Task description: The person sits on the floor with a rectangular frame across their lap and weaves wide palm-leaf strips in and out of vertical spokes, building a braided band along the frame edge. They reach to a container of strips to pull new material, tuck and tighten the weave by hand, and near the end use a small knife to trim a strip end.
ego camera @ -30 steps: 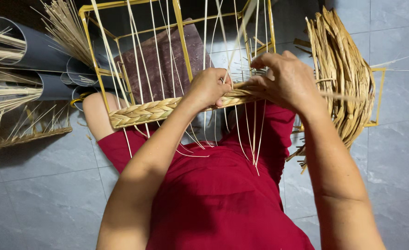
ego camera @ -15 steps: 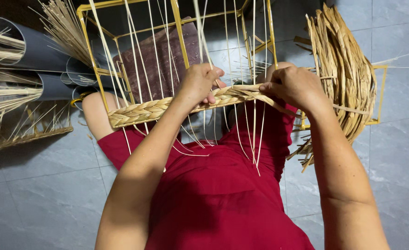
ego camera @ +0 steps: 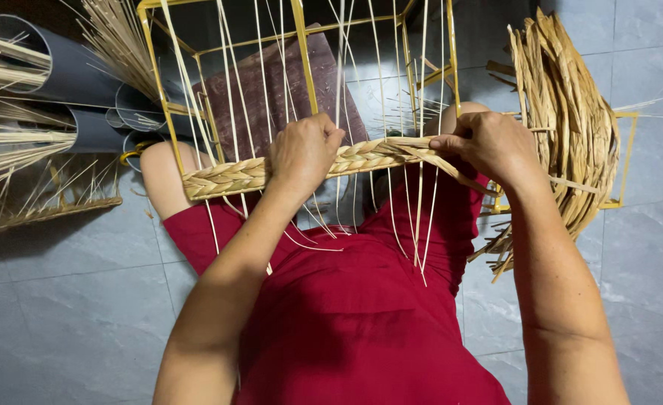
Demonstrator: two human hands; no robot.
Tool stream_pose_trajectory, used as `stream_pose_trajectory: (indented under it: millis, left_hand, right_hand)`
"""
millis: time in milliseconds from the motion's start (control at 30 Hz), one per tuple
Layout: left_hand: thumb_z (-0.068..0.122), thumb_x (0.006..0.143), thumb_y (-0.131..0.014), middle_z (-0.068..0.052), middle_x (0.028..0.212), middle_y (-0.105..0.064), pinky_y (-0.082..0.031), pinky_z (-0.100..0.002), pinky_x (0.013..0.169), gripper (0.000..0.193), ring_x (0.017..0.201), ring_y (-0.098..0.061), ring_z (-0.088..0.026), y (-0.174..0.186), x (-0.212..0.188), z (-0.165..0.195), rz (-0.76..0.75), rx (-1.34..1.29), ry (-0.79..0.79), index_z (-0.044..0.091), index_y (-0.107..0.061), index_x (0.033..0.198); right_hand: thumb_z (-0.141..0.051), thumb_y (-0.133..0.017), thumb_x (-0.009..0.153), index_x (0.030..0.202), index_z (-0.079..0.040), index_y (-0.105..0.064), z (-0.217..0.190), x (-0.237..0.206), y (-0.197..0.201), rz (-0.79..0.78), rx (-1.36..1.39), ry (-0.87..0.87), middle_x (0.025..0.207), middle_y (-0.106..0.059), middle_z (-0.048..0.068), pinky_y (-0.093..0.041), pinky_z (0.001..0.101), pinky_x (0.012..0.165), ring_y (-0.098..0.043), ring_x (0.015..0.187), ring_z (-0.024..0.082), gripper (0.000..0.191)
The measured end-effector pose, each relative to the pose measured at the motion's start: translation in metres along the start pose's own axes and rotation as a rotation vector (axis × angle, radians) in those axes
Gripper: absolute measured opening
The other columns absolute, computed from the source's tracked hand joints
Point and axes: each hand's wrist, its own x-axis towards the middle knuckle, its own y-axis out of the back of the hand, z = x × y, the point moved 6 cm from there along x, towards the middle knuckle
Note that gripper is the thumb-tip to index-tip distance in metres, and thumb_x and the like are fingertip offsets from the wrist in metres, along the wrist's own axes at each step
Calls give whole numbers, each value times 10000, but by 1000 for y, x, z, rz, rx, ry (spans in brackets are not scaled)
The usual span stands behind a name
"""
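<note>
- Since the earlier frames, the left hand (ego camera: 301, 154) has slid leftward along the braided straw band (ego camera: 286, 169), and the right hand (ego camera: 493, 146) has shifted right and lower, so the two now sit further apart with more finished braid showing between them.
- That spread suggests the plait is being drawn along the yellow wire frame (ego camera: 301, 67) and tightened against the thin upright strands (ego camera: 421, 90).
- Left fingers are curled shut over the braid, knuckles up, pressing it down; the band runs out from under them on both sides.
- Right fingers are pinched together on the loose end of the braid, thumb and forefinger closing on flat straw strips that trail past the fingertips toward the wrist.
- Just beyond the right fingers lies a bundle of dried straw (ego camera: 571, 127) on another frame, resting on the grey tiled floor (ego camera: 69, 315).
- Well past the left fingers lie grey plastic pipes (ego camera: 61, 75) stuffed with straw.
</note>
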Motion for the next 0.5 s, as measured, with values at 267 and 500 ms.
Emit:
stream_pose_trajectory:
  millis: [267,500]
  left_hand:
    - [221,961,-731,-103,715,-750,-579,-363,544,186,585,-720,-227,0,-11,1,142,-143,-128,47,-678,998]
    - [195,923,-711,-114,1071,-758,-574,-207,428,436,487,-708,-97,-25,-7,41,-32,-563,-174,4,-587,1295]
  right_hand:
    - [-455,-811,862,905,-114,-778,-18,-21,23,319,-51,246,790,-715,99,-512,437,632,-687,723,278,346]
    - [-313,-830,793,1053,-73,-721,-48,-61,20,345,96,530,834,-735,80,-528,437,665,-700,749,293,371]
